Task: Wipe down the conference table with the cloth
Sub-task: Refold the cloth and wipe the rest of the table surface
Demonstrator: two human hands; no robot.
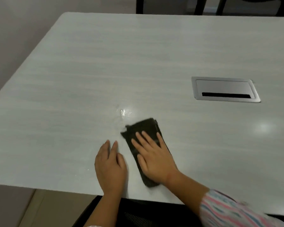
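— Striped pink-and-white sleeve (228, 208) was nearest; its right hand (154, 156) lay flat, fingers straight, pressing the dark folded cloth (143, 126) near the front edge of the pale wood-grain surface (105, 63).
— The left hand (110, 167)?
— Flat beside the cloth, fingers straight, holding nothing.
— What could have gone wrong?
— Probably streaks from the wet patch (123, 112) just beyond the cloth, or moisture pushed into the silver rectangular cable hatch (223, 86).
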